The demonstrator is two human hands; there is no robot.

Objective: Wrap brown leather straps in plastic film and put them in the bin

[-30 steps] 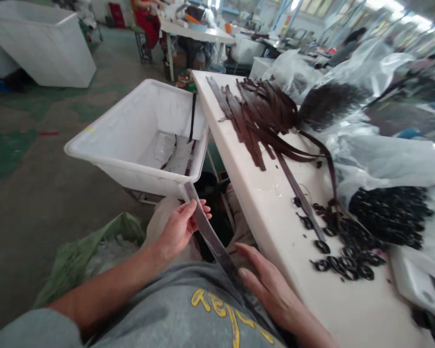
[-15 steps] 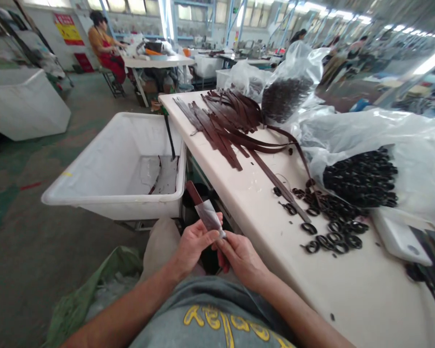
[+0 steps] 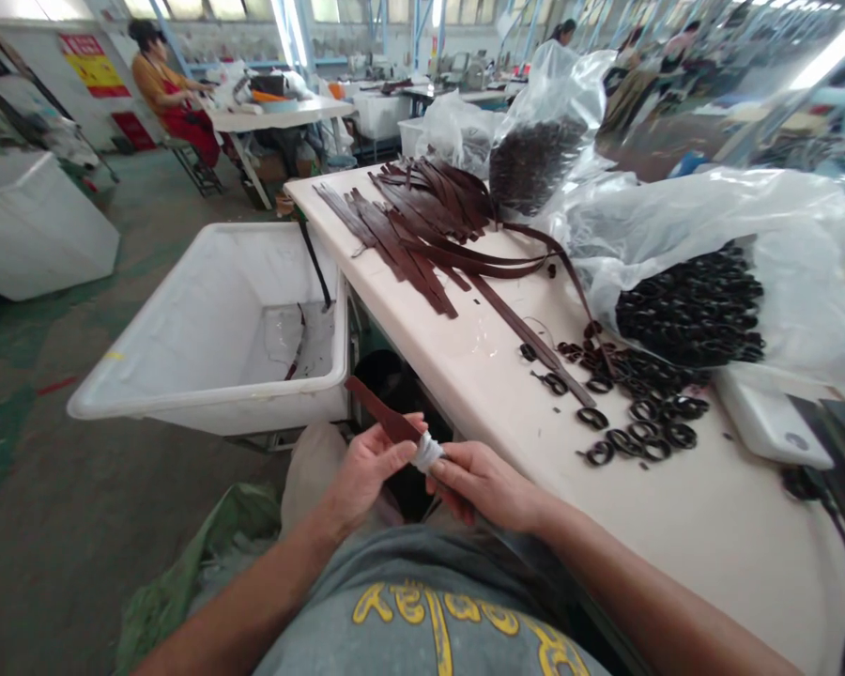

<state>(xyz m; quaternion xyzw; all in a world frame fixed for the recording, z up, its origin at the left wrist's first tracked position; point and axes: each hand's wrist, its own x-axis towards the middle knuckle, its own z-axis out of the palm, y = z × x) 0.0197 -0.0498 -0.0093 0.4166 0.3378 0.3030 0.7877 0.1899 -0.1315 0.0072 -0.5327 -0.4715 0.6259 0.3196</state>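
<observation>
In the head view a brown leather strap (image 3: 380,408) lies across both hands, its free end pointing up and left. My left hand (image 3: 363,472) is closed on the strap, thumb on top, just beside a crumpled whitish plastic sleeve (image 3: 428,453). That sleeve is bunched into folds around the strap between the two hands. My right hand (image 3: 491,485) pinches at the sleeve's right edge, fingers curled under. The part of the strap inside the right hand is mostly hidden. Both hands are over my lap, in front of the table's edge.
The white table (image 3: 493,376) runs along my right. On it lie brown straps (image 3: 422,253), black loops (image 3: 644,437), a plastic bag of black loops (image 3: 690,305) and a white device (image 3: 775,422). A white bin (image 3: 204,390) stands at left, a green sack (image 3: 176,563) below. A person (image 3: 165,89) sits farther off.
The plastic sleeve, stretched along the strap before, is now gathered into folds close to my right hand. More bare brown strap shows above my left hand. The view has shifted slightly.
</observation>
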